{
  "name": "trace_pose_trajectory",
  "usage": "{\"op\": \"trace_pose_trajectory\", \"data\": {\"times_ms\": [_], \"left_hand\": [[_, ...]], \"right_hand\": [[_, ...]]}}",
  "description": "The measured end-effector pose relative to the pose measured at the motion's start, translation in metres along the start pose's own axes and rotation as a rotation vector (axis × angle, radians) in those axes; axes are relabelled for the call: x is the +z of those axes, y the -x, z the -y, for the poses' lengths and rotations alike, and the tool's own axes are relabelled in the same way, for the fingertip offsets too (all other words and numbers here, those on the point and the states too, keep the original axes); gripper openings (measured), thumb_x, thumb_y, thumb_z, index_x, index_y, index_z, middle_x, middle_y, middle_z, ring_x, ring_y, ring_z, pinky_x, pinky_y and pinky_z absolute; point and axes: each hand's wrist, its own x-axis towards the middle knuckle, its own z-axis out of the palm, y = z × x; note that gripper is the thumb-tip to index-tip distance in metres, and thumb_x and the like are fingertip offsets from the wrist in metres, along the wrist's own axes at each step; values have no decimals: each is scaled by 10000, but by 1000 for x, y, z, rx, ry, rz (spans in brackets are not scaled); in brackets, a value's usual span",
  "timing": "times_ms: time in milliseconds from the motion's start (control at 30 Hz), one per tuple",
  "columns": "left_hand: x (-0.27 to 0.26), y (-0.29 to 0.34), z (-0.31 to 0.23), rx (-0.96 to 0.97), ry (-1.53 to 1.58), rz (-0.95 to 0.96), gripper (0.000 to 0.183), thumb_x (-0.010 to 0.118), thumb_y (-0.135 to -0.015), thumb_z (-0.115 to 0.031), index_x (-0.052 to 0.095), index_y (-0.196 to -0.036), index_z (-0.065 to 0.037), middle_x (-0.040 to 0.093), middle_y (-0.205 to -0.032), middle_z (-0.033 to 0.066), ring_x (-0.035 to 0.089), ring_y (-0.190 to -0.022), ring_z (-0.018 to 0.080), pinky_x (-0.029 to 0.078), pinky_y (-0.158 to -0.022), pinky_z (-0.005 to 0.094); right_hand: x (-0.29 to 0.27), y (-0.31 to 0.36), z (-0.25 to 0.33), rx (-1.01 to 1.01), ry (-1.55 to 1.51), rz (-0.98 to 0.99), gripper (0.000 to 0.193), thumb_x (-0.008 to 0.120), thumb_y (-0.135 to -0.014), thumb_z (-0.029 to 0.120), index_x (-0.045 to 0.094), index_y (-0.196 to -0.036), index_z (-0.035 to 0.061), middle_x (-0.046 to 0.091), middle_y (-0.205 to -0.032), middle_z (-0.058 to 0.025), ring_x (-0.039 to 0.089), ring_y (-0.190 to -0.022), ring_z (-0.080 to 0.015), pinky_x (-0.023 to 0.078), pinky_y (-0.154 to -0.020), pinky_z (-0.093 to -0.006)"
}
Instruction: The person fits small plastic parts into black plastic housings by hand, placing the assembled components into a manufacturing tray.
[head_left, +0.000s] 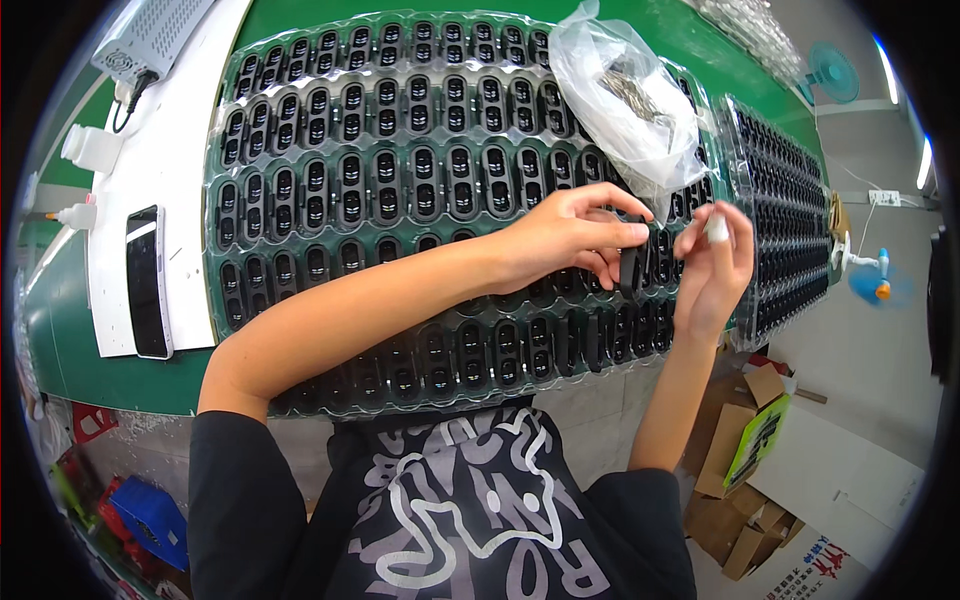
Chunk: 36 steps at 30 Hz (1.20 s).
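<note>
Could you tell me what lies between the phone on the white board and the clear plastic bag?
In the head view, the large tray of black oval parts fills the stretch between the phone and the plastic bag.

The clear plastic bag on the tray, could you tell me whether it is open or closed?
Open: the clear plastic bag lies on the green tray, its mouth crumpled and unsealed, with small metal parts inside.

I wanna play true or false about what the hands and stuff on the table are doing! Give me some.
1. The left hand pinches a small black part. True.
2. The right hand holds a red ball. False: it holds a small white piece.
3. A clear plastic bag lies on the tray. True.
4. The phone lies on the tray. False: it lies on a white board beside it.
</note>
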Motion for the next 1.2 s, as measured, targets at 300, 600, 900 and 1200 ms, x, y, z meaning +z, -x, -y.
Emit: {"op": "trace_pose_trajectory", "data": {"times_ms": [300, 600, 900, 1200], "left_hand": [[1, -1, 2, 6, -155, -55, 336, 572, -864, -221, 508, -1150, -58, 566, -950, 42, 567, -803, 107, 475, -641, 250], [4, 0, 7, 47, -197, -79, 351, 556, -875, -206, 473, -1190, -76, 579, -1019, 68, 576, -918, 129, 485, -799, 293], [7, -1, 7, 33, -207, -66, 342, 558, -876, -213, 480, -1183, -83, 577, -1021, 74, 578, -909, 131, 491, -786, 288], [6, 0, 6, 33, -199, -69, 332, 564, -874, -210, 482, -1170, -84, 574, -1023, 79, 573, -928, 140, 489, -796, 305]], "right_hand": [[-8, 64, -16, 80, -131, 121, 152, 503, -836, -15, 557, -976, -40, 563, -950, -157, 560, -666, -175, 470, -586, -270], [-5, 74, -23, -2, -145, 220, 190, 630, -748, -66, 565, -926, -58, 563, -884, -145, 587, -714, -160, 515, -601, -255], [-6, 76, -19, 33, -129, 214, 96, 581, -797, -55, 586, -892, -69, 589, -820, -159, 593, -621, -168, 493, -549, -240], [-5, 77, -18, 38, -76, 181, 84, 580, -795, -62, 590, -878, -65, 590, -835, -158, 594, -624, -161, 493, -554, -235]]}}
